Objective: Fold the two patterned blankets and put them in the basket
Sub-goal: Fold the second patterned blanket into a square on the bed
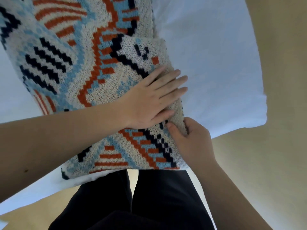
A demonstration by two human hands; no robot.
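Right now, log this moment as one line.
left hand: flat on blanket | right hand: pinching folded edge | bed: under blanket | basket: not in view

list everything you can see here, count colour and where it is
patterned blanket: one in view, cream knit with orange, light blue and navy shapes, partly folded on the bed, from upper left to centre
bed sheet: one, white, under the blanket, bare on the right and lower left
floor: beige, right side and bottom corners
basket: none in view
trousers: one pair, black, bottom centre
left hand: one, flat on top of the blanket fold, fingers spread
right hand: one, gripping the blanket's folded edge just below the left hand
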